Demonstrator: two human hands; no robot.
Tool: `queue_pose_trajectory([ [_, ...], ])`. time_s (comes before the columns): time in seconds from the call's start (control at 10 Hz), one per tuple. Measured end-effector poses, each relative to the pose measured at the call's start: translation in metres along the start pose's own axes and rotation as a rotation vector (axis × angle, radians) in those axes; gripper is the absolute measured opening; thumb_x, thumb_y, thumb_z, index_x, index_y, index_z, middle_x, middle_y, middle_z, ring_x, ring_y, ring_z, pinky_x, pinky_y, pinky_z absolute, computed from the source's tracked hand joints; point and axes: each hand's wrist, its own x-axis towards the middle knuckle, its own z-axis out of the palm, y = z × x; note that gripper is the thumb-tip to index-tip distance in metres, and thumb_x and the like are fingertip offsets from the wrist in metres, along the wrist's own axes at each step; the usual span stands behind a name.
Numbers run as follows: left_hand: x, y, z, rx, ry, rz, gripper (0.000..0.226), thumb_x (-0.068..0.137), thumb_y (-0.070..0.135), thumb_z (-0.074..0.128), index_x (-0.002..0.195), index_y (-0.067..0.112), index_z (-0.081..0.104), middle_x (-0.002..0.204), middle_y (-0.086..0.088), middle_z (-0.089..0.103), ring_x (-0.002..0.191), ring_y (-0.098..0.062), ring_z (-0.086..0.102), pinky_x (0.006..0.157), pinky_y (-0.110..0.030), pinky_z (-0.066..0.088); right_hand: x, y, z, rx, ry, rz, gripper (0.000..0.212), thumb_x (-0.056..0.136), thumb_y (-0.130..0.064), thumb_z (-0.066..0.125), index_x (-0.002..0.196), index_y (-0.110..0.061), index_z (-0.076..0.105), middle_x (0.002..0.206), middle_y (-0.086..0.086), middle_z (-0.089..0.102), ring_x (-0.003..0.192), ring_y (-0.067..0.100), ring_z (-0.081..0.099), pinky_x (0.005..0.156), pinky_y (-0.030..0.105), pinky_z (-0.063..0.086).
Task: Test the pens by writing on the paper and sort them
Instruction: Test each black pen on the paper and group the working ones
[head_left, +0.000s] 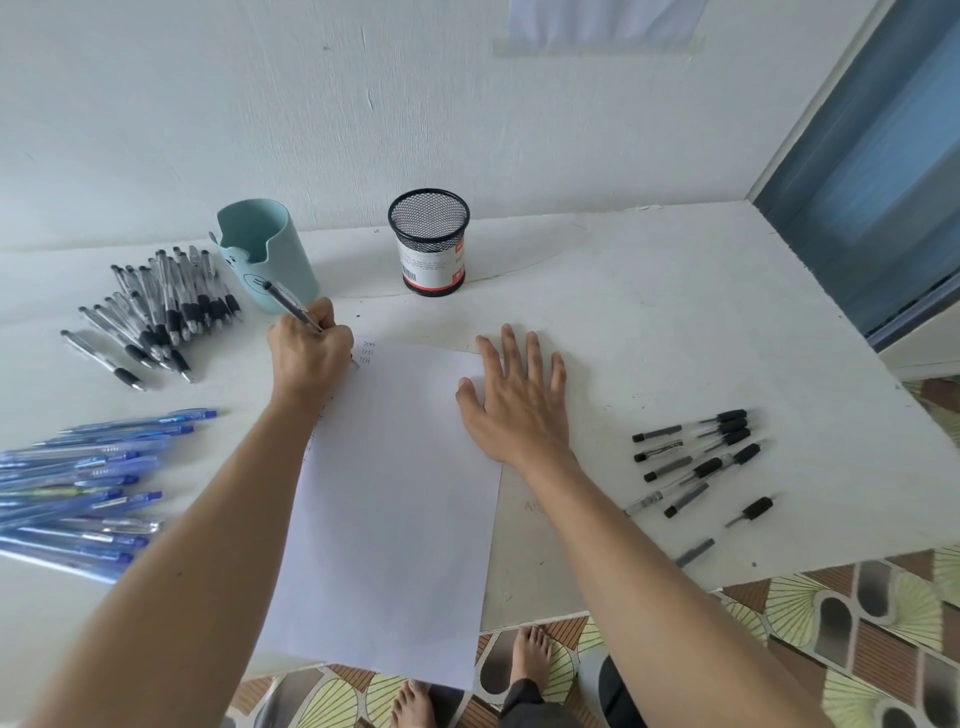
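Left hand (310, 353) pinches black-grip pen (291, 307), tip at paper (395, 493) top corner; right hand (511, 400) spread flat. Keep sheet pinned, write short firm strokes under existing lines.

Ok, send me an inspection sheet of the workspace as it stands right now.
Surface: white table, scuffed; paper sheet overhangs its near edge.
Job's things: black-grip pens piled far left; blue pens piled near left; black capped pens on the right; teal holder and mesh cup at the back, no pens sticking out; three short scribbles at the sheet's top-left corner.
Clutter: loose pen parts by the right front edge.
Hands: left hand grips a pen, tip at the scribbles; right hand lies flat on the sheet's right edge.
Cables: nothing seen.
Surroundings: white wall, blue window frame, patterned floor, bare feet.
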Motion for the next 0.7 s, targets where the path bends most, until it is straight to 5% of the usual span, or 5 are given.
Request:
queue_pose_trajectory([
  [0.7,-0.0001,-0.0010,0.0038,-0.008,-0.033,0.018,0.019,0.056,0.009,0.050,0.060,-0.001,0.034,0.059,-0.013,0.035,0.061,-0.022,0.028,0.050,-0.032,0.023,0.0003,-0.0002,0.0009,0.002,0.005,-0.006,0.064,0.100,-0.050,0.024,0.159,-0.028,0.009,0.168,0.001,-0.006,0.153,0.026,-0.012,0.121,0.053,-0.009],
])
